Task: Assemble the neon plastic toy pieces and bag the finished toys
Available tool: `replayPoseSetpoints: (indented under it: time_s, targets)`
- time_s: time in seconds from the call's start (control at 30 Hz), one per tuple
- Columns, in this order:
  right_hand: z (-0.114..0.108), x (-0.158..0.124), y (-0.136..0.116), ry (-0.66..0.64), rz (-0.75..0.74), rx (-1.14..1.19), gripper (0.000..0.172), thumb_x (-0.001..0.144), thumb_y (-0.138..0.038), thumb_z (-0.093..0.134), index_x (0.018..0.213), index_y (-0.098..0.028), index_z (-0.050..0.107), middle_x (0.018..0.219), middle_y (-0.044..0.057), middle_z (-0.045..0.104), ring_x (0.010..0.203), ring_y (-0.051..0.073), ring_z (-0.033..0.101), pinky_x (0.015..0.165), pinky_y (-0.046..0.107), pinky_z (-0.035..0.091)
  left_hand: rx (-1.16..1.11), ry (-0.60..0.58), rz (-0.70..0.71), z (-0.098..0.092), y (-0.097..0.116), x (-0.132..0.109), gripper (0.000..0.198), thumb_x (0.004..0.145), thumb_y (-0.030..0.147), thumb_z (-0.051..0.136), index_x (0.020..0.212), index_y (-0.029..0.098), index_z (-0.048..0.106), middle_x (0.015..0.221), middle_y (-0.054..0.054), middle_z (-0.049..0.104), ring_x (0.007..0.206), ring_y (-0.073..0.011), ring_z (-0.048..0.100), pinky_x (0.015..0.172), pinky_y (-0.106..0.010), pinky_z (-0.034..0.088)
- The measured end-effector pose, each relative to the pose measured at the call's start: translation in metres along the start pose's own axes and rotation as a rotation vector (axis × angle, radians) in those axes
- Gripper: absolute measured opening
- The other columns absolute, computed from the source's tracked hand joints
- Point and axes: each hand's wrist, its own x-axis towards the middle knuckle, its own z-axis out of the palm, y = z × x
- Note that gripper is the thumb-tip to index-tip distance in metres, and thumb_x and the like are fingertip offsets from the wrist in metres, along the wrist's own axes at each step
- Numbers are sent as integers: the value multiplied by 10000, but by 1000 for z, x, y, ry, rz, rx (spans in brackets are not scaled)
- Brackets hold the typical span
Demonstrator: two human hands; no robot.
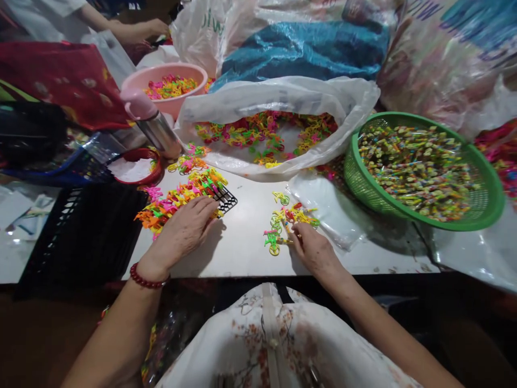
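While the left hand (183,231) lies flat, fingers (204,207) pressed together on top of a heap of neon plastic toys (177,199), a black grid (226,200) pokes out just past the fingertips. Bare bench (242,237) sits between both hands. On the right hand (313,249), thumb and forefinger pinch a yellow piece (287,238) at the near edge of a little bike pile (291,215), with a green bike (271,241) just left of those fingers. Well beyond and right of them is a green basket (493,188) full of small bits.
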Motion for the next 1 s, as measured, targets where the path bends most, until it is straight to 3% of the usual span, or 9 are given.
replayPoseSetpoints:
  time_s: [0.13,0.3,0.4,0.57,0.7,0.87,1.0]
  targets:
    - [2,-8,0,-83,-39,-51,132,945,-218,464,1002,-174,574,966,117,573,855,245,589,723,369,510,-7,17,3,-2,2,0,359,977,339,391,1251,148,523,1303,-126,558,1265,-260,466,1097,-449,398]
    - [15,-11,0,-89,-135,-129,185,929,-132,446,906,-157,627,924,102,566,752,194,544,681,316,469,-42,5,21,-5,8,-4,363,977,349,401,1265,161,517,1324,-118,550,1282,-253,461,1106,-459,398]
    - [20,-5,-6,-82,-154,-21,194,929,-129,429,926,-151,622,945,118,587,809,213,563,718,325,468,-50,21,2,-4,12,-5,368,981,337,392,1280,165,520,1358,-119,533,1285,-247,467,1097,-462,411]
    - [32,35,-37,-121,-90,411,243,874,-111,429,1052,-178,580,892,71,644,799,198,587,736,317,458,-57,83,-29,-2,15,-6,379,978,286,393,1321,172,509,1368,-118,541,1295,-238,469,1110,-480,408]
    - [55,78,-67,-191,6,674,116,843,-207,532,931,-196,607,794,9,652,706,161,569,646,261,428,-49,99,-33,-2,16,-7,401,977,254,389,1357,161,478,1396,-127,521,1320,-234,453,1134,-473,391]
    - [91,112,-84,-158,-68,793,256,730,-115,575,959,-171,676,908,31,690,843,185,607,760,281,453,-75,100,-51,-4,17,-7,440,984,240,373,1416,164,406,1398,-135,520,1316,-227,468,1129,-452,405]
    - [106,121,-84,-196,-162,814,299,750,-114,570,1017,-169,695,948,31,712,851,181,622,776,274,455,-99,126,-62,-3,16,-8,463,986,272,387,1431,148,363,1395,-156,514,1305,-238,483,1120,-457,415]
